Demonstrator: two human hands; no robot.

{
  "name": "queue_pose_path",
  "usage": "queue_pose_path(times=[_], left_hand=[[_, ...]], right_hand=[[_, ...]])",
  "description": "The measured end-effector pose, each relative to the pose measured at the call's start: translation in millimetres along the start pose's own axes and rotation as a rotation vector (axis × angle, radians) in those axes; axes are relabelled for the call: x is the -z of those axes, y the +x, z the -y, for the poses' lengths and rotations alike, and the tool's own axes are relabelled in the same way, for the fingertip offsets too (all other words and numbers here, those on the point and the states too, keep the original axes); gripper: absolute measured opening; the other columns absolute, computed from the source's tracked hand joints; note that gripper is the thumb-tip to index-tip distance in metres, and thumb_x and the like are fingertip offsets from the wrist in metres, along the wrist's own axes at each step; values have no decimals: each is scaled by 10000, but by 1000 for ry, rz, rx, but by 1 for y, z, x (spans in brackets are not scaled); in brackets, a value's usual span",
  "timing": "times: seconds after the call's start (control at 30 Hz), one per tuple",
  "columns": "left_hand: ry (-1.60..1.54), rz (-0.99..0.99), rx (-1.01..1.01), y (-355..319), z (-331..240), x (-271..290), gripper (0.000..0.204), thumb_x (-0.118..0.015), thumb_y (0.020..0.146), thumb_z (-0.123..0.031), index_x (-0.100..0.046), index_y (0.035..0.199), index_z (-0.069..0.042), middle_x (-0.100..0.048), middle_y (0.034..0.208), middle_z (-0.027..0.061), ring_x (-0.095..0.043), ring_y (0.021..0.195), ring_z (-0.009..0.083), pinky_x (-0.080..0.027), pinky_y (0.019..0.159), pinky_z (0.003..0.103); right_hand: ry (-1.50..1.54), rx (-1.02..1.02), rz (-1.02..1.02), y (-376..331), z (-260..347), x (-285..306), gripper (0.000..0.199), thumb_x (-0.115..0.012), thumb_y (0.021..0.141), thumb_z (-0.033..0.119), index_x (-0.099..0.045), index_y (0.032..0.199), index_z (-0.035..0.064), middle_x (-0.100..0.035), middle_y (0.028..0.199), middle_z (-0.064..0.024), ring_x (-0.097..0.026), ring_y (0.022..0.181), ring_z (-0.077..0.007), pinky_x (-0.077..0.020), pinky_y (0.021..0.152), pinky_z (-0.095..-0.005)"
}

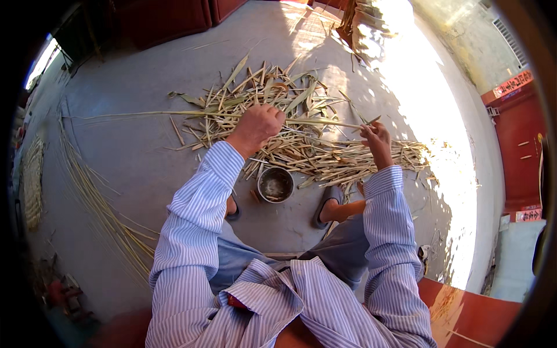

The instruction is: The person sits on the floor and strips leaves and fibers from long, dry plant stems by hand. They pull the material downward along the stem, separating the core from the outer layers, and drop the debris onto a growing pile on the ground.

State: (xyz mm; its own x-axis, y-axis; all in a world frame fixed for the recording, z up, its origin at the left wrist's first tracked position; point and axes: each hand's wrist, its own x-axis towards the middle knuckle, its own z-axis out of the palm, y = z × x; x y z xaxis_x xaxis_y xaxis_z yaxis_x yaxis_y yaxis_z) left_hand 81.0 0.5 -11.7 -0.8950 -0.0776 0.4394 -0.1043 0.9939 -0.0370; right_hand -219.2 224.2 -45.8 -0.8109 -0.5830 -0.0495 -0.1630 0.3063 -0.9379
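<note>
Cut stalks and dry leaves lie in a broad heap (348,159) across the concrete floor (139,142) before a seated person, beneath the work; long pale strips (101,200) trail at left. Grey slippers (328,206) flank a round metal bowl (259,187) just short of the heap, its mottled contents too unclear to name. Above the heap, a long, slender stalk (325,122) stretches crosswise, the left hand (259,126) closed around it in a fisted grip, the right hand (378,142) pinching near its right end. A dark, pointed piece (375,119), too small to identify, juts above the right fingers.
</note>
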Motion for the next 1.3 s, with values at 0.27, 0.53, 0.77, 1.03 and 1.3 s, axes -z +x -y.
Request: queue_pose_path(times=[0.27,0.53,0.77,1.03,1.3], left_hand=[[97,-280,-533,42,-146,131,139,-595,730,-197,-578,713,-60,-572,658,30,-569,664,178,-426,523,303],[96,97,-104,28,-16,77,200,-659,688,-78,-536,840,-40,-610,775,96,-640,766,270,-539,618,361],[-185,68,132,32,6,47,194,-576,799,-13,-564,985,-64,-627,870,157,-596,839,383,-473,683,460],[-280,133,133,51,-23,31,166,-597,770,-41,-566,926,-86,-617,765,151,-616,756,371,-471,627,464],[-104,154,57,78,-30,33,220,-607,738,3,-570,942,-69,-629,771,152,-620,772,374,-464,616,474]], right_hand=[[-163,126,279,5,-18,-28,563,-710,824,195,-503,1273,-75,-664,1047,-194,-657,900,-222,-532,759,-322],[627,310,696,-79,86,-49,384,-648,875,53,-562,1243,-16,-639,1191,-147,-636,988,-179,-515,830,-291],[821,329,392,-74,102,-54,367,-622,936,132,-526,1247,-38,-650,1154,-161,-663,903,-178,-536,739,-262],[831,270,195,-69,92,-38,201,-581,967,157,-650,1063,-6,-701,964,-73,-669,755,-108,-522,656,-221],[808,264,-56,-67,93,-36,163,-623,946,157,-651,998,4,-706,885,-78,-683,702,-132,-551,618,-232]])
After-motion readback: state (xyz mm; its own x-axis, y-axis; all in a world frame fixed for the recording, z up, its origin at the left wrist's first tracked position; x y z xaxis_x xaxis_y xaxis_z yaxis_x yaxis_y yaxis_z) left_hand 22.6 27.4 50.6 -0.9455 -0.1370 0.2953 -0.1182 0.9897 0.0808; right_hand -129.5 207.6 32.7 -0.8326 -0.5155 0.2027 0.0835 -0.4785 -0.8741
